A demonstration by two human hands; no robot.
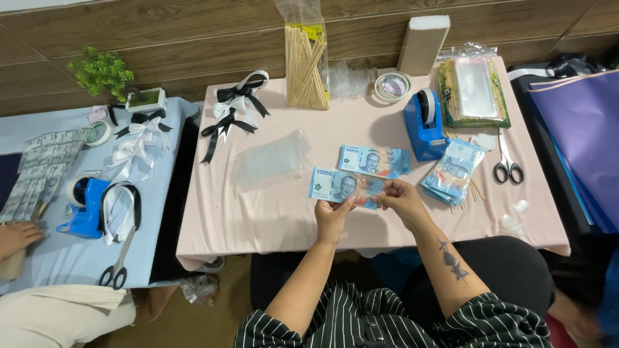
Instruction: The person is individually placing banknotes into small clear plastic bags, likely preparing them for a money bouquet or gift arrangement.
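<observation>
Blue banknote (340,187) pinched flat between left hand (332,218) and right hand (401,198).

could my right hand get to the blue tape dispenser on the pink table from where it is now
Probably yes. The right hand lies just below the blue tape dispenser, with only flat banknotes between them. But both hands hold a banknote, so it would need to let go first.

- Tabletop (258,219), near edge left of the hands: bare pink cloth, open passage.
- Centre: clear plastic sleeve (271,161) and flat banknotes (374,160), low obstacles.
- Rear: upright skewer bag (307,64), white block (422,44), blue tape dispenser (424,125).
- Right: banknote stack (453,171), scissors (507,161).
</observation>
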